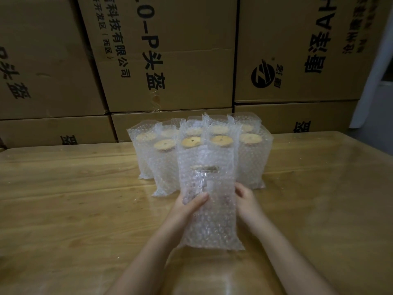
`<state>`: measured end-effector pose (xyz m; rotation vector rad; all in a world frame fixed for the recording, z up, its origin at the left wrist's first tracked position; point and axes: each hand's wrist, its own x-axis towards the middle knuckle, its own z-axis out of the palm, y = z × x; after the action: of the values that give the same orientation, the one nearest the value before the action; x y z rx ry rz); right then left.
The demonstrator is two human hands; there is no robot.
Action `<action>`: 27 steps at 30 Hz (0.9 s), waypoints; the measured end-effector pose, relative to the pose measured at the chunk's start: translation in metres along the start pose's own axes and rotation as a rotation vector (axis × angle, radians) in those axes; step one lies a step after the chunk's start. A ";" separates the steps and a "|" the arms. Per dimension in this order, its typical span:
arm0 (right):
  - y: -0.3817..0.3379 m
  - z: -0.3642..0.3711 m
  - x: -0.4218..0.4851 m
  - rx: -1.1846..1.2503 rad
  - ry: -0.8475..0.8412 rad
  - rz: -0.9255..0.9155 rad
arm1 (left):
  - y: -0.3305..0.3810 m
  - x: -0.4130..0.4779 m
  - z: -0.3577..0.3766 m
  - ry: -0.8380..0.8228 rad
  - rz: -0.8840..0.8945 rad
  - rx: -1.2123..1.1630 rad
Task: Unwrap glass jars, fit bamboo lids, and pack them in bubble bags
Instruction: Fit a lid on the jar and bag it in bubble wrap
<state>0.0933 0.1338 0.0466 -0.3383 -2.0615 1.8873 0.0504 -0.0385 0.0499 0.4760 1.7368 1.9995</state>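
Left grip [189, 206] and right grip [246, 201] are clasping the bubble bag [212, 226] at nine and three o'clock — the glass jar [200, 184] inside is likely heavy and fragile.

One camera only, worn on the person's head, looks forward and down across the wooden surface [63, 199]. It sits close: the left hand [188, 207] and right hand [247, 202] grip a bubble bag [209, 222] mid-frame, forearms entering from the bottom edge, and the wide lens bows the stacked cartons [180, 60] straight ahead.
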 end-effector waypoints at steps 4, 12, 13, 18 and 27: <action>0.030 0.005 -0.015 -0.003 -0.005 -0.029 | 0.003 -0.006 -0.024 0.106 0.008 -0.072; 0.036 0.006 -0.013 -0.030 -0.025 -0.038 | 0.028 -0.015 -0.136 0.393 0.163 -0.024; 0.036 0.006 -0.012 -0.030 -0.024 -0.040 | 0.032 -0.015 -0.148 0.421 0.176 0.012; 0.037 0.005 -0.011 -0.052 -0.018 -0.051 | 0.039 0.003 -0.173 0.568 0.166 0.184; 0.041 0.004 -0.007 -0.053 -0.019 -0.053 | 0.018 0.060 -0.162 0.579 0.188 0.186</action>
<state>0.0969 0.1314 0.0050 -0.2763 -2.1144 1.8154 -0.0881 -0.1433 0.0413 0.1177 2.3083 2.2715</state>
